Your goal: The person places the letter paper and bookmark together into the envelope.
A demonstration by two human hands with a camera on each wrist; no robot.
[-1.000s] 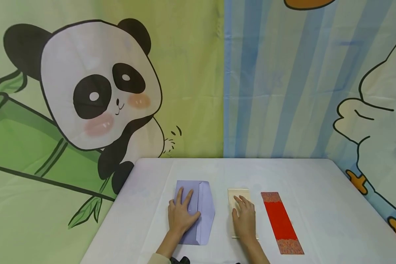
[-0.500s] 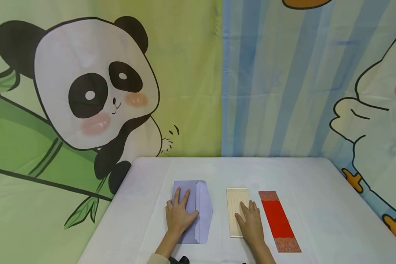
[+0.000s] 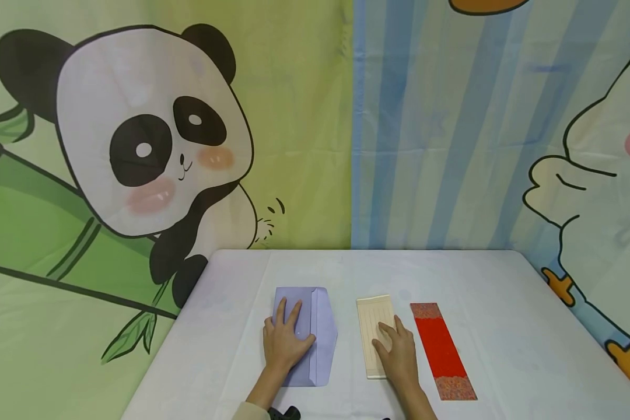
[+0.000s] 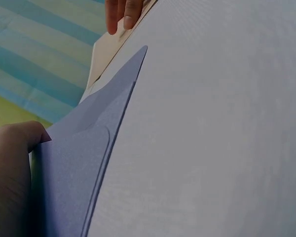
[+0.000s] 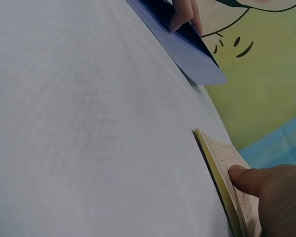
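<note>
In the head view a lavender envelope [image 3: 325, 338] lies with its flap unfolded to the right. My left hand [image 3: 287, 344] rests spread on its left part, fingers pointing away from me. To the right, my right hand [image 3: 401, 353] holds a cream folded sheet with faint lines [image 3: 370, 326] by its right side. The thumb [image 5: 244, 177] lies on the sheet's top face in the right wrist view. Other fingers are at the right edge, and their tips are partly hidden. The sheet's layers show slightly apart along its near edge.
A red strip with patterned ends [image 3: 443, 350] lies slantwise right of the right hand. All of this lies on a white table [image 3: 504, 303]. A cartoon-printed backdrop [image 3: 304, 116] stands behind the table. A small black object [image 3: 290, 413] shows at the bottom edge.
My right hand has shifted right from the middle of the cream sheet to its right side. The sheet's far end has since swung slightly left and up. My left hand stays on the envelope.
</note>
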